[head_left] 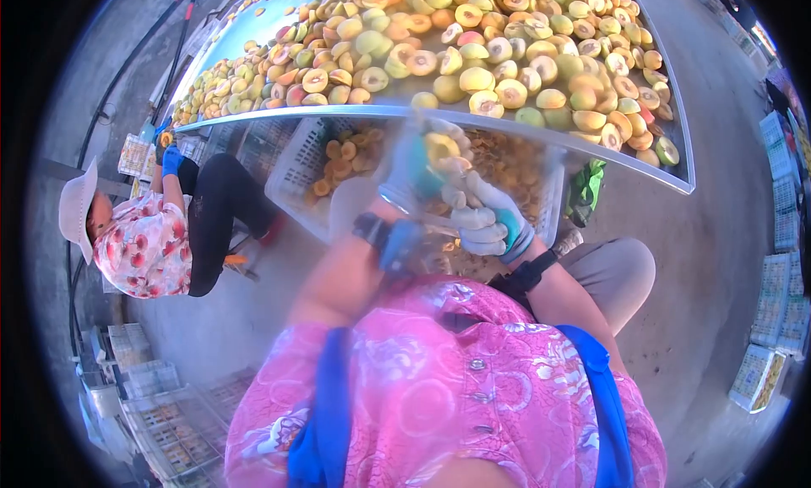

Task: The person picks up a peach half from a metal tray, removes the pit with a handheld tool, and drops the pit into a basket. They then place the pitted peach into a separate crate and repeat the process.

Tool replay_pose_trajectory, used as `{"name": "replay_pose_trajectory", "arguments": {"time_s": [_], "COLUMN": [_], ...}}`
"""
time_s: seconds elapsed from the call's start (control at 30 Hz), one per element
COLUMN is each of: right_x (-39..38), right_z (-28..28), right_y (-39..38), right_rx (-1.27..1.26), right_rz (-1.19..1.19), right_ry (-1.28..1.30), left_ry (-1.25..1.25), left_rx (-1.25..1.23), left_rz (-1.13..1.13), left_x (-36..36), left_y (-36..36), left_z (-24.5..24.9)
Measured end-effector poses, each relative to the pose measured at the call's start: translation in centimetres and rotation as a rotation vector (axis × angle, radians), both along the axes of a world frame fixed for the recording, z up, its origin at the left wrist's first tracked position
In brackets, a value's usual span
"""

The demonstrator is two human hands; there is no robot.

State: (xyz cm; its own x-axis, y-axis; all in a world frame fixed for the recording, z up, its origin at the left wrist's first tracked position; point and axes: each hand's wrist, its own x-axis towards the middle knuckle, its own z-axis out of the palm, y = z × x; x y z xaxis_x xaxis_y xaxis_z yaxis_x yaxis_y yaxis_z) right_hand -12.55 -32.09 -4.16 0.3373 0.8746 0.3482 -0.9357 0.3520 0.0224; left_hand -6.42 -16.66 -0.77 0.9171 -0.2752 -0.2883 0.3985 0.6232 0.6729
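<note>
Both hands wear white and teal gloves and are close together, just below the metal rim of a table heaped with halved yellow-green fruit. My left hand, smeared by motion, is closed around a yellowish fruit. My right hand is beside it on the right with its fingers curled; a thin pale thing shows at its left edge, too blurred to name. Beneath the hands is a white plastic crate with orange-yellow fruit halves inside.
Another person in a pale hat and blue glove sits at the left. Stacked crates stand at the lower left, more crates along the right edge. A green bag hangs below the table's right side. Dark hoses run at the upper left.
</note>
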Motion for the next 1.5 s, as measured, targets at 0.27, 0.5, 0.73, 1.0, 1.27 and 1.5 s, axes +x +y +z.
{"name": "replay_pose_trajectory", "arguments": {"time_s": [0.27,0.5,0.73,1.0,1.27,1.5], "right_x": [1.1,1.6,1.1,1.0,0.6,0.7], "right_z": [-1.4,-0.2,1.0,3.5,3.3,2.8], "right_y": [-0.7,-0.4,-0.4,0.4,0.5,0.0], "right_rx": [-0.064,-0.31,-0.456,-1.039,-1.182,-1.215], "right_rz": [-0.314,-0.372,-0.435,-0.659,-0.853,-0.822], "right_ry": [0.179,0.1,0.014,-0.132,-0.404,-0.438], "left_ry": [-0.434,-0.602,-0.571,-0.279,-0.17,-0.126], "left_rx": [0.959,1.867,1.853,0.006,0.009,-0.119], "left_rz": [0.475,-0.094,-0.318,-0.054,0.068,-0.099], "left_x": [5.0,11.0,13.9,7.3,2.0,1.3], "left_y": [11.7,5.7,4.8,3.3,-0.5,-0.9], "left_z": [0.1,0.8,-0.4,0.0,-0.6,-1.5]}}
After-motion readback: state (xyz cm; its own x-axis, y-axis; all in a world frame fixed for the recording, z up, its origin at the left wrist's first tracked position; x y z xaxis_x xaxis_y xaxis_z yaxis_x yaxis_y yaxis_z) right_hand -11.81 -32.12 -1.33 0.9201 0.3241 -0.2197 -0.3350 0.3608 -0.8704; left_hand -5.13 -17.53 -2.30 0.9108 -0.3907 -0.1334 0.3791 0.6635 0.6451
